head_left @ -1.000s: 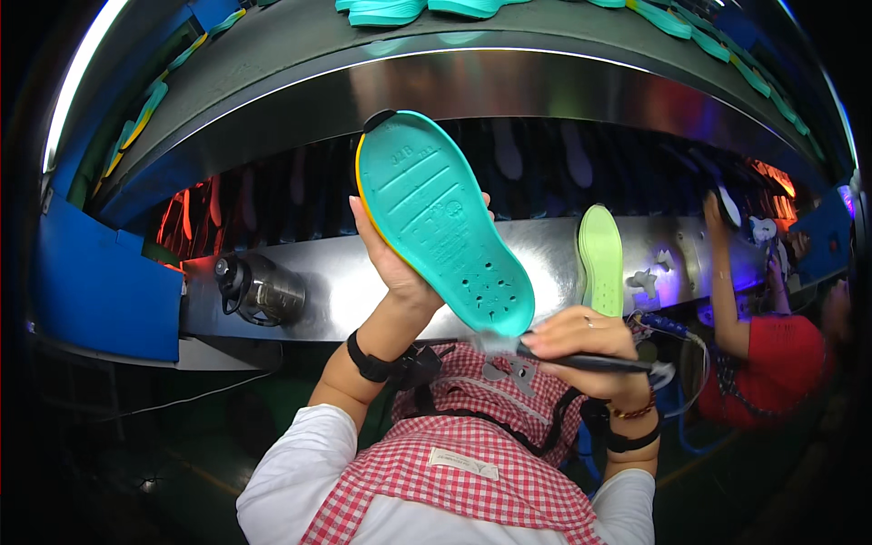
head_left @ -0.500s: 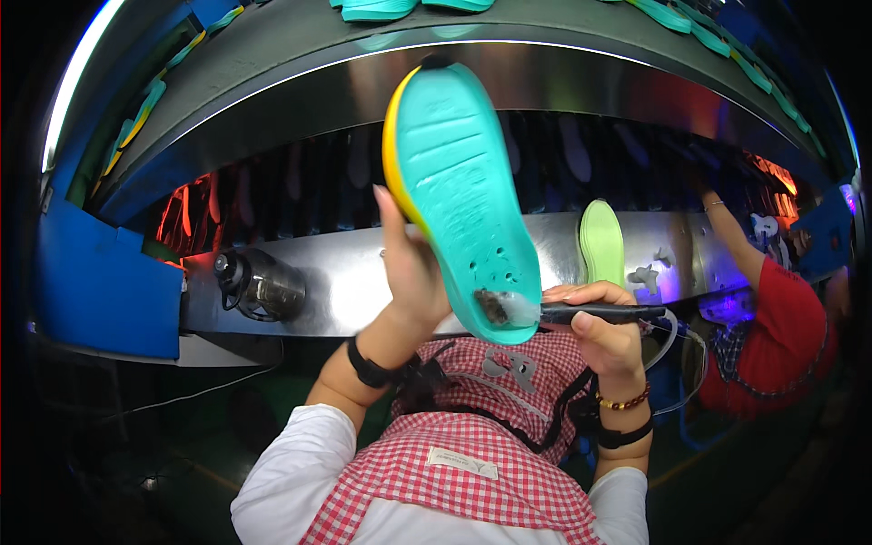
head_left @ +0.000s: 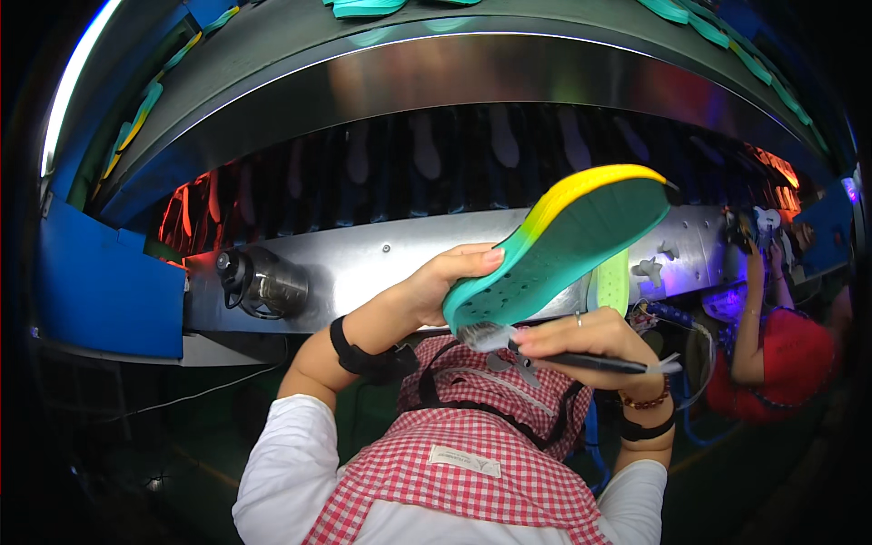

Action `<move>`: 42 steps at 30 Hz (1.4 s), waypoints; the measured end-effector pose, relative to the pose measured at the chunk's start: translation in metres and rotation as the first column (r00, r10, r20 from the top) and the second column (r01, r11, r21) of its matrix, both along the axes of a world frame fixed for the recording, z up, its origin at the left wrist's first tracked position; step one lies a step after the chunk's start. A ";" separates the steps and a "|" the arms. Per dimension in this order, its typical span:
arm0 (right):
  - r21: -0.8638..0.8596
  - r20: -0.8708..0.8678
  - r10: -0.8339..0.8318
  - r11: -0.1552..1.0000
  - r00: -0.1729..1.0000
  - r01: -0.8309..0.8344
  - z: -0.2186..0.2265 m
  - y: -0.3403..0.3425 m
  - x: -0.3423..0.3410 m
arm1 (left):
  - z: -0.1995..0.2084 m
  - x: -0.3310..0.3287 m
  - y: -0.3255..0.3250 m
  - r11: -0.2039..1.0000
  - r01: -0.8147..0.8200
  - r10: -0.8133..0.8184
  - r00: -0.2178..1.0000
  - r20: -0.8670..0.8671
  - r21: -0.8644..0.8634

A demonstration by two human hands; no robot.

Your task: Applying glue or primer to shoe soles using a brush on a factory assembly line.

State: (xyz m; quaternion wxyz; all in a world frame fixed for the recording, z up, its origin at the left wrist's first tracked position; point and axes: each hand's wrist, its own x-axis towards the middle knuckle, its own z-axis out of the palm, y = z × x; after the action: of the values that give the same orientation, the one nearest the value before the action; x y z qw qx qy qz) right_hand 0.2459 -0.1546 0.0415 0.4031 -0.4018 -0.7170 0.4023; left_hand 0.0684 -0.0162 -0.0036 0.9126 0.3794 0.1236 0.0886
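Observation:
A teal shoe midsole (head_left: 568, 250) with a yellow side edge is tilted, its far end pointing up and right. My left hand (head_left: 445, 282) is closed round its side near the lower end, thumb on top. In my right hand (head_left: 586, 338) is a brush (head_left: 599, 363) with a black handle and a thin tube at its rear. Its pale bristle end lies against the lower end of the midsole, somewhat blurred. Behind the midsole, partly covered by it, a light green sole piece (head_left: 612, 280) rests on the metal ledge (head_left: 363, 272).
A dark translucent bottle (head_left: 277, 283) stands on the ledge at left. Small grey pieces (head_left: 647, 269) lie at right. Above is a belt (head_left: 272, 59) carrying teal midsoles (head_left: 368, 7). A co-worker in a red shirt (head_left: 799, 359) works at far right, hands near the ledge.
The midsole has swung from nearly upright to leaning right, its yellow edge now on top. My left hand has shifted toward its lower end. The brush has moved slightly down and left.

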 end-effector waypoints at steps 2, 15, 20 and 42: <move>0.030 0.090 0.067 0.997 0.994 -0.070 0.014 -0.002 0.008 | 0.005 -0.004 0.004 0.997 0.067 -0.067 0.998 -0.016 -0.028; 0.071 0.100 -0.020 0.997 0.995 0.013 0.010 0.000 0.024 | 0.022 -0.017 0.006 0.995 0.096 -0.098 0.958 -0.271 -0.020; 0.005 0.195 0.078 0.997 0.978 -0.080 0.017 -0.009 0.028 | 0.021 -0.029 0.015 0.999 0.032 -0.022 0.962 -0.271 0.033; 0.138 -0.100 -0.330 0.930 0.939 0.342 0.001 -0.003 0.002 | -0.025 0.004 0.034 0.909 -0.242 0.355 0.876 0.327 -0.340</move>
State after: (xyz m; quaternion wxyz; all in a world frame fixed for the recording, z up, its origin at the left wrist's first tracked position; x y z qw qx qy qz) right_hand 0.2482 -0.1573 0.0422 0.5222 -0.4712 -0.6508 0.2860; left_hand 0.0729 0.0174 -0.0283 0.9393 0.1936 0.0129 0.2828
